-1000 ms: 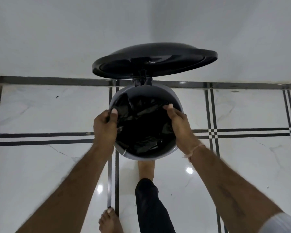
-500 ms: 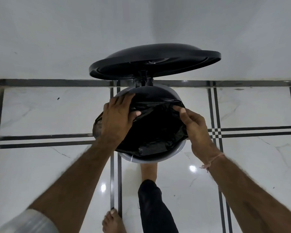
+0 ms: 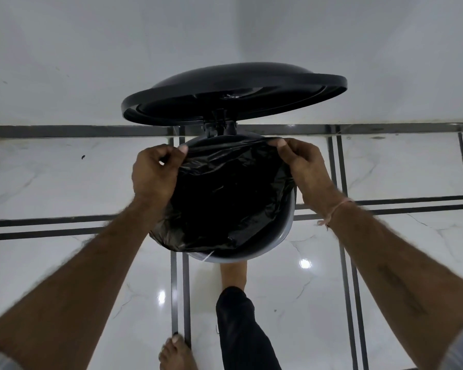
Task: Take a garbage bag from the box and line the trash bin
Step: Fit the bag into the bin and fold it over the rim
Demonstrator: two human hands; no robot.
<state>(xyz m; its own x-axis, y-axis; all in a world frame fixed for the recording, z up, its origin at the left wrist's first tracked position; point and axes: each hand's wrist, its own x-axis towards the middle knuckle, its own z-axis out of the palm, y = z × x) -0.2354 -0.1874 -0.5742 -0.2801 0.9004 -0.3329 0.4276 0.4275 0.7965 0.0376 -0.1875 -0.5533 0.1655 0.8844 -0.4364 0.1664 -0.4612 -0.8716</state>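
Observation:
A round grey trash bin (image 3: 281, 237) stands on the floor against the wall, its black lid (image 3: 233, 94) tipped up behind it. A black garbage bag (image 3: 225, 198) sits in the bin's mouth and drapes over the rim at the near left. My left hand (image 3: 154, 174) pinches the bag's far edge at the back left of the rim. My right hand (image 3: 304, 166) pinches the same edge at the back right. The edge is stretched taut between the two hands. The box is not in view.
A white wall rises right behind the bin. The floor is glossy white marble with dark inlay lines. My right foot (image 3: 233, 275) rests at the bin's base, probably on the pedal, and my left foot (image 3: 175, 355) stands nearer.
Both hands have moved from the sides of the rim to its far side, pulling the bag's edge back towards the hinge. The bag now hangs over the near left rim.

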